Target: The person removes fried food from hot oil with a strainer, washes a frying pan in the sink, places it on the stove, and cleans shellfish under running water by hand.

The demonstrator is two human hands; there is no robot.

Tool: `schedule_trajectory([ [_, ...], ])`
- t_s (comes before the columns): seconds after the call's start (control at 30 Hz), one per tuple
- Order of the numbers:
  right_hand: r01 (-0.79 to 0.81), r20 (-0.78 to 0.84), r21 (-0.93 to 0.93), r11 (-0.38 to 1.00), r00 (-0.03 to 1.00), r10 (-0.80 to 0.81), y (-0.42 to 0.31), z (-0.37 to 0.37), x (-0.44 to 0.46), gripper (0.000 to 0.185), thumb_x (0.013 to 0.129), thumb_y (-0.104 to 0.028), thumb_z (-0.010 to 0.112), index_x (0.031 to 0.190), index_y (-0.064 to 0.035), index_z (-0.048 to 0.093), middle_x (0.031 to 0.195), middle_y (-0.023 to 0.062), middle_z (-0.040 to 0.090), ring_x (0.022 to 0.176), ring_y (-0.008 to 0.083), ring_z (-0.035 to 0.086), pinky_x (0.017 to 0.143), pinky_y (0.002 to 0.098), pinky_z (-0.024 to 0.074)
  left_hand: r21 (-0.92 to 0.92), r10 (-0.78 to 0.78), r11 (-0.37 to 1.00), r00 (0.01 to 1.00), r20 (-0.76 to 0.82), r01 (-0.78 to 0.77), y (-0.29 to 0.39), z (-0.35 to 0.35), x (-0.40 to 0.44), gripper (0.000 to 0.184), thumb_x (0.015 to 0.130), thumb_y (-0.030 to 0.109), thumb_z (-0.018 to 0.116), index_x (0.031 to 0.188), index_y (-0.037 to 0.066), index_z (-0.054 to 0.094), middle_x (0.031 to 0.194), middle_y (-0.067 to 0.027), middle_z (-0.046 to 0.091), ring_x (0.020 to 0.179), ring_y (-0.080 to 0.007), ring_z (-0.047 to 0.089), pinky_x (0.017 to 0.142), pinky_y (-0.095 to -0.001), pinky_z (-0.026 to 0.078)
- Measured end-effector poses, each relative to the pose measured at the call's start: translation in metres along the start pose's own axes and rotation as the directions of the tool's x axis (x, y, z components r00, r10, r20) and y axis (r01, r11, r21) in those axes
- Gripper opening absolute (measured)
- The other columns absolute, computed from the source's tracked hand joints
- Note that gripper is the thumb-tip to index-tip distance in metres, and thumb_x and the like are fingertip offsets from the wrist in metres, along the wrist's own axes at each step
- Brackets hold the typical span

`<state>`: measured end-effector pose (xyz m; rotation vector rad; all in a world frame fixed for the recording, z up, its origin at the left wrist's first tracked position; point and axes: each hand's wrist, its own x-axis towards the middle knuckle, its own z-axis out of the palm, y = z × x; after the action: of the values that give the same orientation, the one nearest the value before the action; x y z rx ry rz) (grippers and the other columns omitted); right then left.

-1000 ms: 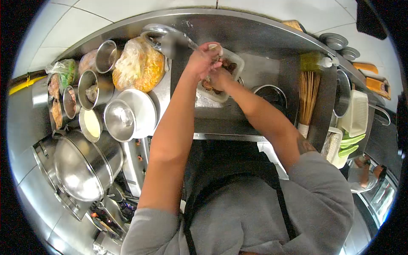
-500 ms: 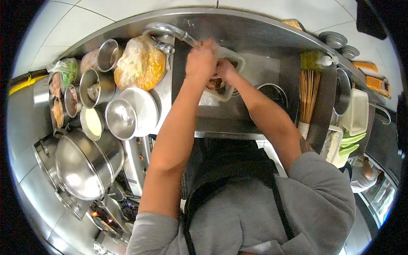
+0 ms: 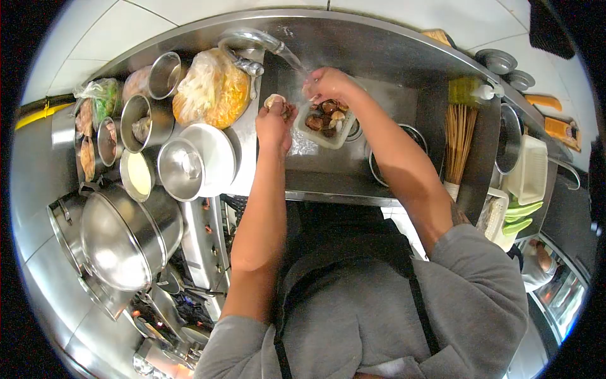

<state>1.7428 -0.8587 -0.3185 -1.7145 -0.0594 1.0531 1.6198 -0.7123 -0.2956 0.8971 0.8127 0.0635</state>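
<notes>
My left hand (image 3: 274,123) is closed around a mushroom (image 3: 274,100) with a pale surface, over the left side of the metal sink (image 3: 315,170). To its right, my right hand (image 3: 327,85) has its fingers bent together under the running water from the faucet (image 3: 252,38); what they hold, if anything, is too small to make out. Just below my right hand, a translucent plastic container (image 3: 328,144) holds several brown mushrooms (image 3: 330,107).
Left of the sink are a bag of yellow food (image 3: 211,95), a white plate (image 3: 218,158), metal bowls (image 3: 180,169) and a large pot (image 3: 117,243). Skewers (image 3: 459,142) stand at the right, by a pale basket (image 3: 527,169). A co-worker (image 3: 538,265) is at far right.
My hands have moved apart: the left down and leftward with a mushroom, the right up to the water. The mushrooms in the container are now more exposed.
</notes>
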Motion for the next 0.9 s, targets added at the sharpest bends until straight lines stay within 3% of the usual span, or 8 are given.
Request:
schedule_trajectory([
  [0.27,0.086,-0.13,-0.088,0.992,0.987,-0.097,-0.008,0.003,-0.016,0.026,0.072,-0.015,0.078,0.092,-0.0046,0.066,0.077,0.0024,0.063,0.067,0.0105,0.056,0.055,0.026,0.0463,-0.159,-0.117,0.977,0.979,0.164,0.143,0.005,0.016,0.001,0.017,0.097,0.018,0.05,0.109,0.006,0.052,0.101,-0.0082,0.058,0.094,-0.0199,0.057,0.085,-0.0424,0.049],
  [0.37,0.105,-0.198,-0.066,0.992,0.973,-0.116,-0.012,0.006,-0.02,0.027,0.072,-0.018,0.076,0.093,-0.0029,0.066,0.077,0.0052,0.065,0.069,0.0135,0.058,0.06,0.0288,0.0484,-0.189,-0.148,0.962,0.956,0.253,0.199,0.004,0.032,0.0,0.019,0.099,0.02,0.046,0.111,0.006,0.051,0.107,-0.0087,0.058,0.101,-0.0211,0.056,0.087,-0.0436,0.048],
  [0.5,0.198,-0.244,-0.456,0.868,0.91,-0.336,-0.014,-0.002,-0.024,0.035,0.071,-0.027,0.073,0.094,-0.0018,0.067,0.087,0.0147,0.067,0.077,0.0268,0.064,0.071,0.0367,0.0504,-0.254,-0.172,0.922,0.897,0.408,0.293,-0.005,0.04,0.012,0.024,0.1,0.022,0.041,0.115,0.006,0.051,0.114,-0.0101,0.058,0.105,-0.0238,0.057,0.088,-0.0443,0.05],
  [0.57,0.204,-0.268,-0.562,0.802,0.872,-0.409,-0.012,-0.011,-0.031,0.039,0.072,-0.034,0.069,0.094,-0.0029,0.068,0.095,0.0211,0.066,0.084,0.0377,0.064,0.076,0.0431,0.0507,-0.208,-0.207,0.927,0.886,0.414,0.313,-0.006,0.038,0.015,0.026,0.1,0.023,0.042,0.117,0.006,0.051,0.114,-0.0104,0.058,0.102,-0.0242,0.059,0.085,-0.043,0.053],
  [0.7,0.114,-0.336,-0.498,0.86,0.889,-0.312,-0.009,-0.019,-0.04,0.037,0.071,-0.033,0.071,0.092,-0.0031,0.069,0.094,0.0211,0.066,0.089,0.0374,0.064,0.079,0.0433,0.0502,-0.067,-0.237,0.955,0.876,0.42,0.29,-0.007,0.039,0.022,0.03,0.098,0.026,0.044,0.121,0.007,0.049,0.117,-0.0114,0.058,0.103,-0.027,0.059,0.081,-0.0411,0.055],
  [0.87,0.101,-0.317,-0.581,0.808,0.886,-0.338,-0.018,-0.02,-0.049,0.034,0.072,-0.029,0.07,0.093,-0.0027,0.068,0.094,0.0211,0.066,0.088,0.0364,0.064,0.079,0.0419,0.0509,0.099,-0.298,0.953,0.839,0.456,0.285,-0.004,0.049,0.022,0.027,0.092,0.024,0.053,0.114,0.009,0.054,0.104,-0.0067,0.062,0.09,-0.0215,0.063,0.069,-0.035,0.058],
  [0.9,0.109,-0.318,-0.546,0.831,0.891,-0.325,-0.018,-0.023,-0.048,0.032,0.074,-0.026,0.068,0.095,-0.0017,0.068,0.092,0.0198,0.067,0.084,0.0306,0.065,0.074,0.0394,0.0513,0.143,-0.304,0.953,0.832,0.464,0.268,-0.002,0.052,0.024,0.027,0.091,0.024,0.055,0.113,0.009,0.055,0.103,-0.0059,0.062,0.088,-0.021,0.063,0.068,-0.0343,0.058],
])
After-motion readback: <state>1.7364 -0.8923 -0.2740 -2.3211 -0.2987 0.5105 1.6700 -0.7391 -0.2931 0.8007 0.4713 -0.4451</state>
